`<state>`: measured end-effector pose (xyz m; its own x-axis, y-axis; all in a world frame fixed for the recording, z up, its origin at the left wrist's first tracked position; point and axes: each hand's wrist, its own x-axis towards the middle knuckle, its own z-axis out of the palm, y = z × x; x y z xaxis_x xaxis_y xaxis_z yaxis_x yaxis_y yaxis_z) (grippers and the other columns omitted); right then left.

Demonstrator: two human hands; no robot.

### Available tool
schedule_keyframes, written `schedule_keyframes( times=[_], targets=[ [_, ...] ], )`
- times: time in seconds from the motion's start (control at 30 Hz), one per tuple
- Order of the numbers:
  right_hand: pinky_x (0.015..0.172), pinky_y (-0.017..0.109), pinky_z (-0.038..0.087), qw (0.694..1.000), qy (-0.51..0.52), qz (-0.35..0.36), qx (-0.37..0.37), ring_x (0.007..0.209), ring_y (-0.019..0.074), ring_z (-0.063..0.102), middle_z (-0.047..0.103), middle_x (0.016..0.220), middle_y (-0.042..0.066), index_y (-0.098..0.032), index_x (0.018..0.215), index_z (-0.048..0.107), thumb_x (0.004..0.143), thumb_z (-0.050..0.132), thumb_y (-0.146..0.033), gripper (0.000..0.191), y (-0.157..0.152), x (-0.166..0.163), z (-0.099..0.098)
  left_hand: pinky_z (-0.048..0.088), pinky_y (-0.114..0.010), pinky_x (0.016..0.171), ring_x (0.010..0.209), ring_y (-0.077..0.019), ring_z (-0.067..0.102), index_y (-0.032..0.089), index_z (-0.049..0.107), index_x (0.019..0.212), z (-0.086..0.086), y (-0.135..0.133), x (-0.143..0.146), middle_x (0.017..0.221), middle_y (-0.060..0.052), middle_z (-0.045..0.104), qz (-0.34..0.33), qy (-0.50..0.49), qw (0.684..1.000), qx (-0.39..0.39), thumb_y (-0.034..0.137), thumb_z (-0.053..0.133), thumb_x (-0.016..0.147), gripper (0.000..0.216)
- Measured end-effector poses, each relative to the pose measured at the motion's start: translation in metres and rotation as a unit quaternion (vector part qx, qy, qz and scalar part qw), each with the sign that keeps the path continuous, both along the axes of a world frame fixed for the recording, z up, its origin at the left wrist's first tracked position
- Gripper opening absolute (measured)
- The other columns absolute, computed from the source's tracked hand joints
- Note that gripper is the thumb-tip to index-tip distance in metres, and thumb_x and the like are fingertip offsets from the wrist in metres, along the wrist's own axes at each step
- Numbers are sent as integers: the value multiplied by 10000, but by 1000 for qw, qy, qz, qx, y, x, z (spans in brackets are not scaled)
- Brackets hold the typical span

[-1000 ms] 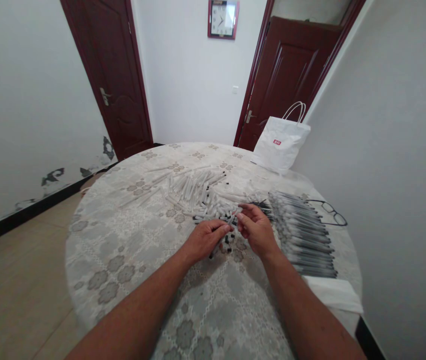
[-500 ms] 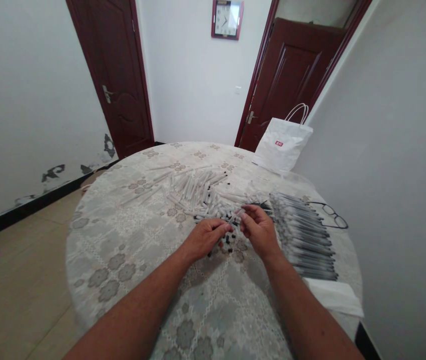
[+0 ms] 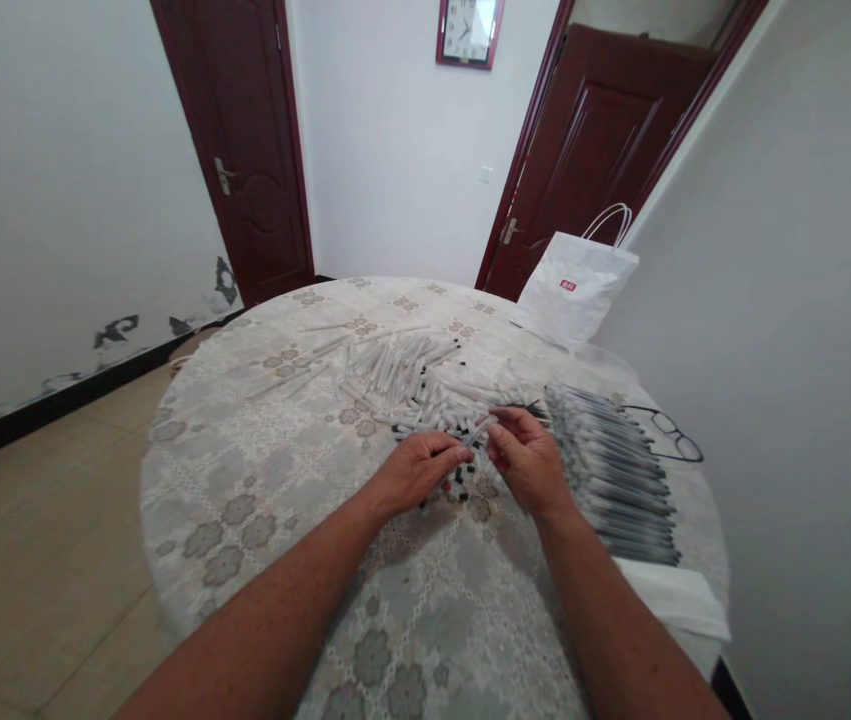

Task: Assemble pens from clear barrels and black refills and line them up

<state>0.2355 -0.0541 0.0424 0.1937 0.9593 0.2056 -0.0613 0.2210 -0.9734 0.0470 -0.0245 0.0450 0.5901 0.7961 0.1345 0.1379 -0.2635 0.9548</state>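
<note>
Between my two hands is a slim translucent pen barrel (image 3: pixel 481 430), held slantwise just above the table. My left hand (image 3: pixel 425 468) pinches its lower end with thumb and forefinger. At the upper end, my right hand (image 3: pixel 528 458) has its fingertips closed on the barrel. Small black plugs (image 3: pixel 461 478) lie scattered on the cloth below my fingers. Beyond my hands spreads a loose pile of whitish pen barrels (image 3: pixel 395 365). Thin dark sticks, apparently refills (image 3: pixel 536 409), lie behind my right hand. To its right is a stack of pens (image 3: pixel 612 480), dark at their right ends.
A patterned cloth covers the round table (image 3: pixel 245 470). Black-framed eyeglasses (image 3: pixel 678 440) lie right of the pens, and a white folded sheet or bag (image 3: pixel 672 597) is nearer me. At the back right stands a white carrier bag (image 3: pixel 579 285) by the wall.
The view has shifted slightly, moving everything a little in the picture. Both hands stay at the pen barrel, with hardly any change in their grip.
</note>
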Motion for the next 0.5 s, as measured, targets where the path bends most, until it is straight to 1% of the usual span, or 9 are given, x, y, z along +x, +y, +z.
schedule_keyframes(
  times=[0.07,0.23,0.37,0.5],
  targets=[
    [420,195,341,1000,-9,-3,-3,526,83,508,687,882,13,-218,1077,607,799,730,-408,359,0,2,0,439,-229,566,609,-146,587,172,735,852,1,0,0,726,-19,640,-7,2,1000,-3,506,518,895,400],
    [416,192,334,999,-42,30,-7,487,89,475,592,656,-43,-204,1070,615,825,710,-403,329,0,2,-3,461,-228,553,617,-150,589,168,712,827,0,1,-1,722,-21,622,-20,-1,1000,-14,504,517,893,393],
    [436,204,365,997,-64,35,-11,485,92,477,586,640,-48,-197,1056,611,835,694,-419,324,2,0,-4,463,-227,549,611,-148,594,168,689,820,-7,3,2,729,-17,615,-6,-2,1000,-24,486,536,878,358],
    [492,221,415,996,-89,22,-6,519,98,524,603,662,-41,-188,1013,620,831,695,-409,296,2,-3,-1,452,-226,550,602,-140,591,170,681,822,-13,4,4,768,-21,620,-1,5,1000,-16,459,519,883,337]
  ],
)
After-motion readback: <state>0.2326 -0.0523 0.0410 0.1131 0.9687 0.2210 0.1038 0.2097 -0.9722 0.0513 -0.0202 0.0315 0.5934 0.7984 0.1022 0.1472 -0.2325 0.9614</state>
